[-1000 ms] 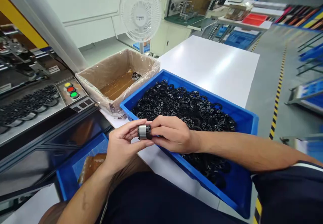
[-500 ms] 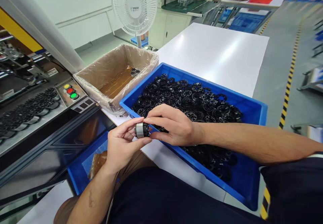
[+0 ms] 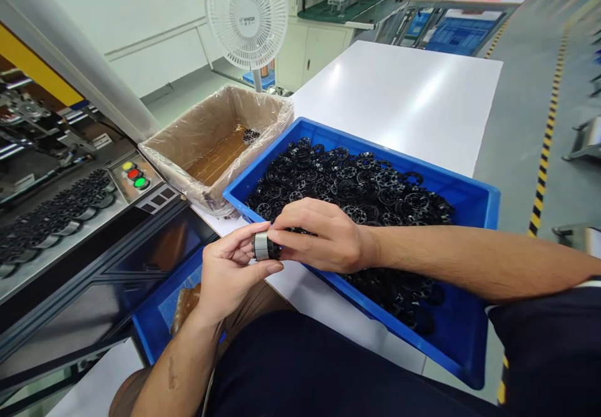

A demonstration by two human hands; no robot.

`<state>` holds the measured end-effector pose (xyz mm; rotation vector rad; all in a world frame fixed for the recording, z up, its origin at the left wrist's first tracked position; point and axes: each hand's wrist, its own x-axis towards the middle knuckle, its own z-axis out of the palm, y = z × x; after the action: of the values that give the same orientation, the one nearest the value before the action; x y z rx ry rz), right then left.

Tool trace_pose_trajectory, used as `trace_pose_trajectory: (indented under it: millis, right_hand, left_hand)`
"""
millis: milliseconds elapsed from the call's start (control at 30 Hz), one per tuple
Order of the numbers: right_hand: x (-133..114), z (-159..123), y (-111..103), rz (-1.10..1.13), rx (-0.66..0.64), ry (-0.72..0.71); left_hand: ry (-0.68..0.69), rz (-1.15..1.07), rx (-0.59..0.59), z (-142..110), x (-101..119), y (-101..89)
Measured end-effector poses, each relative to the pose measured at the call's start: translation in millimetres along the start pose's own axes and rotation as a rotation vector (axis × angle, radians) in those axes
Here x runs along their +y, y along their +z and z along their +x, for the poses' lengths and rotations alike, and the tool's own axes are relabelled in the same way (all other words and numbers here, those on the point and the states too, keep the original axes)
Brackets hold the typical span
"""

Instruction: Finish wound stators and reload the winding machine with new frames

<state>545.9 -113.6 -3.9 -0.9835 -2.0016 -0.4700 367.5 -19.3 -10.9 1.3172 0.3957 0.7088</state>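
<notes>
Between the thumb and fingers of my left hand (image 3: 230, 270) is a small stator core (image 3: 261, 247), a silver metal ring with black toothed plastic ends. My right hand (image 3: 323, 235) is closed against the core's right end, its fingertips on the black rim; whether they also hold a separate piece is hidden. Both hands are over the near left edge of a blue bin (image 3: 375, 314). Many loose black plastic end caps (image 3: 328, 173), round with spoke-like slots, lie heaped in the bin.
A plastic-lined carton (image 3: 188, 132) with a few cores stands beyond the bin's left corner. At left, a machine has a button panel (image 3: 134, 173) and rows of cores (image 3: 61, 216). A white fan (image 3: 247, 19) stands behind; a white table (image 3: 399, 97) supports the bin.
My right fingers have shifted and closed more over the core's right end. The core stays in my left hand. The view has shifted slightly.
</notes>
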Motion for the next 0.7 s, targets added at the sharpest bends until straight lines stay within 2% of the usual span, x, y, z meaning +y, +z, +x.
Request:
trace_pose_trajectory:
  millis: [300,700]
  right_hand:
    - [-0.8,0.6,1.1,0.008,0.013,0.023]
    - [-1.5,2.3,-5.6,-0.115,-0.018,-0.055]
  left_hand:
    - [-0.010,-0.043,-0.025,1.4,0.6,0.0]
    - [-0.058,-0.008,-0.050,-2.3,6.5,-0.3]
